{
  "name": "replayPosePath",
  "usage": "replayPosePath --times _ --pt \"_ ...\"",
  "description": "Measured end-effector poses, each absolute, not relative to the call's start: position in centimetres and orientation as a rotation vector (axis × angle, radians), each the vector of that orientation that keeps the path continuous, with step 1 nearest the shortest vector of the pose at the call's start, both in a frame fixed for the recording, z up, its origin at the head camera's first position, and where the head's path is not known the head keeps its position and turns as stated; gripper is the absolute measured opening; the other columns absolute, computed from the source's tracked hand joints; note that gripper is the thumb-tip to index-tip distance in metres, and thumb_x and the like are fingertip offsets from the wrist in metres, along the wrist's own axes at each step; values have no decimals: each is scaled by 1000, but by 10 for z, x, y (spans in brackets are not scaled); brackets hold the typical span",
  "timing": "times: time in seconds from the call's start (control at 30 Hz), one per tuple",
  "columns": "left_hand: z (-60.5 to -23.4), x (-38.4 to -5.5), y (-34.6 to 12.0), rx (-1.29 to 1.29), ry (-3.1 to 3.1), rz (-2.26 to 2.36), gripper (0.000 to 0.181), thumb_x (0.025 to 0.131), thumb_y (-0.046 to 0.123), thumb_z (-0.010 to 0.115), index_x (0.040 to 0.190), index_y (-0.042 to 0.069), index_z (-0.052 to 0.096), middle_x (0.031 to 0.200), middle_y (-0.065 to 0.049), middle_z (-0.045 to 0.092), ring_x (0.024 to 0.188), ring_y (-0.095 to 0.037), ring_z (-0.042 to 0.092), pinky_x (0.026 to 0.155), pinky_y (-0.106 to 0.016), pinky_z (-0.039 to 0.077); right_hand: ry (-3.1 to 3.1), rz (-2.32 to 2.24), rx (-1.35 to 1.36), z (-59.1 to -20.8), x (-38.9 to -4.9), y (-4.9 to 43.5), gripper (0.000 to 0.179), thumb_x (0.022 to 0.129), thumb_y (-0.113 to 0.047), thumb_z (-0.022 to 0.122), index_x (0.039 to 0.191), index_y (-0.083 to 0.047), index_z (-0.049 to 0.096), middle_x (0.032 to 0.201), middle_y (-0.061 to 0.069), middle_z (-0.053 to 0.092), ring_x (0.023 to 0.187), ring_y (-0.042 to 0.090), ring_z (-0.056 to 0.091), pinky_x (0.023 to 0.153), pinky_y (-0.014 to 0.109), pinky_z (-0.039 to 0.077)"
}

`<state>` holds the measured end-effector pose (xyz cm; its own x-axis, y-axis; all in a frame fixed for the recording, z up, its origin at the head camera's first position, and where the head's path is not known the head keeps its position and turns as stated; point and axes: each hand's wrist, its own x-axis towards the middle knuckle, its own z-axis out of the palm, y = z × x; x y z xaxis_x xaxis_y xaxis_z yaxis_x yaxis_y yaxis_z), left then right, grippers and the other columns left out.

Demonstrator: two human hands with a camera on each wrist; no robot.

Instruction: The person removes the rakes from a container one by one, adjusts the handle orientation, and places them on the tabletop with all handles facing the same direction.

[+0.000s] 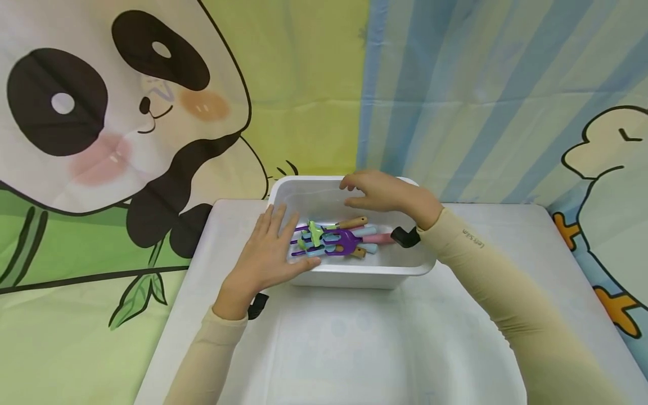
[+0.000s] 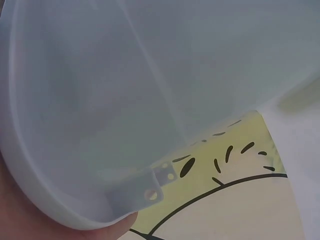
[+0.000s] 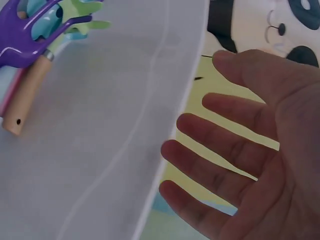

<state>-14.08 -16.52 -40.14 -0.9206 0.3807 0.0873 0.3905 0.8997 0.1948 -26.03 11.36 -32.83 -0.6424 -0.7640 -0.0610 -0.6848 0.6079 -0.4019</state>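
Note:
A white plastic bin (image 1: 354,270) stands on the table, holding a pile of small forked hand tools. On top lies a purple hand fork (image 1: 347,242) with a pink handle; a green forked head (image 1: 316,234), light blue pieces and a wooden handle (image 1: 353,223) show around it. My left hand (image 1: 265,253) is at the bin's left side, fingers straight and spread, thumb over the near rim. In the left wrist view, part of that hand (image 2: 20,212) lies along the rim's outside. Over the far rim, my right hand (image 1: 382,194) holds nothing, fingers apart and slightly bent.
The bin sits toward the far edge of a white-covered table (image 1: 344,343). Behind it hangs a printed cloth with a panda (image 1: 167,180) on the left and blue stripes on the right. Dark wrist straps (image 1: 405,237) show by both wrists.

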Motion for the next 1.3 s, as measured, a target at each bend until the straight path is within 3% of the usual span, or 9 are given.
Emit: replayPosePath --times 0.3,0.57,0.87,1.3 --pt "-403 -140 -163 -636 -2995 -308 113 80 91 35 158 9 30 164 -20 12 151 -39 2 120 -50 1 2414 -471 -1115 -383 -297 89 34 95 -12 64 127 1 63 121 18 65 112 31 61 97 44 49" --pt "-408 -139 -164 -649 -2976 -314 110 81 89 37 158 11 31 164 -21 13 151 -39 3 120 -51 0 2352 -384 -1060 -422 -305 81 36 94 -12 67 128 0 62 123 15 65 116 30 59 100 43 47" --pt "-412 -143 -165 -631 -2967 -330 110 80 90 37 158 13 32 164 -20 15 151 -35 2 120 -48 -3 2300 -434 -1024 -442 -306 82 29 97 -7 62 124 4 62 119 20 66 113 32 61 97 43 50" --pt "-411 -142 -164 -618 -2978 -337 113 78 92 35 157 12 34 164 -18 16 151 -36 4 120 -47 -3 2310 -291 -1052 -443 -305 78 27 93 -4 62 118 0 70 109 14 68 94 24 62 86 38 52"
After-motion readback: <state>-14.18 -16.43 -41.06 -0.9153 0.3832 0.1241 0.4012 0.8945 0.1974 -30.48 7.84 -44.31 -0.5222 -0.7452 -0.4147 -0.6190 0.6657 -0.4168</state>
